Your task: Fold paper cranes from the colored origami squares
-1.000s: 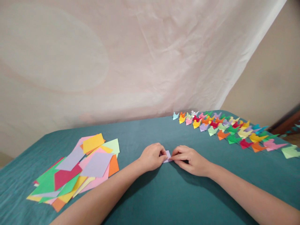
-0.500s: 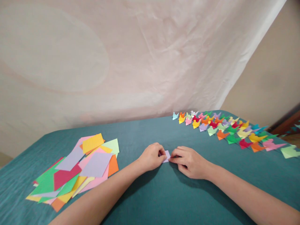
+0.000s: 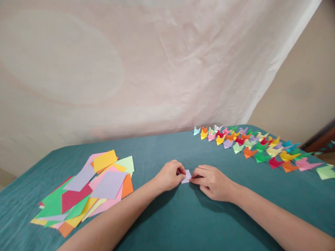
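Note:
A small piece of lilac paper, folded with a crease across it, lies on the teal cloth between my hands. My left hand pinches its left edge, thumb and bent fingers pressed together. From the other side, my right hand grips the lower right corner between thumb and fingertips. Both hands rest low over the cloth, and my fingers cover the paper's two ends.
Loose coloured paper sheets lie in an overlapping heap at the left. Rows of small folded paper birds stand at the right. The teal cloth covers the table, and a pale sheet hangs behind it.
Slightly more of the lilac paper shows between my hands, with my right fingers a little farther from the left ones. The whole view has shifted slightly.

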A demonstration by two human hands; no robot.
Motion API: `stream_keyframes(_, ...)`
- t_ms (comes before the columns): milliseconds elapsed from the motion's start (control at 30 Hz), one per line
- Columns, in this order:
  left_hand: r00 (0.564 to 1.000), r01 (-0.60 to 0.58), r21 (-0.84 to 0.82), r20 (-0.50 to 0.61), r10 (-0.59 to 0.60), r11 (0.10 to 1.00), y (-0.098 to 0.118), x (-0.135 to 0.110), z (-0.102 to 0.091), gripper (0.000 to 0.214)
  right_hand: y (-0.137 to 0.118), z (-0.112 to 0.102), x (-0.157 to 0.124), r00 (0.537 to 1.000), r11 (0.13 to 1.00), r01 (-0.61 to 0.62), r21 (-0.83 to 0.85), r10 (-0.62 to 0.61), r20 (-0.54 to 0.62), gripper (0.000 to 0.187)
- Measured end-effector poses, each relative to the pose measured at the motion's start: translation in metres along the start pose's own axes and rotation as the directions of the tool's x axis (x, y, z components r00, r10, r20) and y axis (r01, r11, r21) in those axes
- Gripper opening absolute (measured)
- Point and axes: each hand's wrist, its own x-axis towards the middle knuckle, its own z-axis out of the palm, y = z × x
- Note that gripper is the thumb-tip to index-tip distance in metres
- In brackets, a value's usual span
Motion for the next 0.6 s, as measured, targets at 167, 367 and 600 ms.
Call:
stream_keyframes(167, 1.0, -0.023, 0.046, 0.004, 0.022, 0.999, 0.001, -0.003, -0.003, 0.014, -0.001, -0.001, 0.001, 1.0, 1.0, -0.003, 0.005, 0.003, -0.013, 0.031)
stream_keyframes(367, 0.996, -0.081, 0.348, 0.007, 0.084, 0.934, 0.02, -0.02, -0.008, 0.021, -0.002, -0.002, 0.002, 1.0, 1.0, -0.005, 0.003, 0.005, -0.024, 0.028)
stream_keyframes(600, 0.985, -0.167, 0.642, 0.083, 0.148, 0.748, 0.037, -0.049, 0.005, 0.031, -0.002, -0.001, 0.003, 1.0, 0.999, 0.006, 0.031, -0.005, -0.023, 0.031)
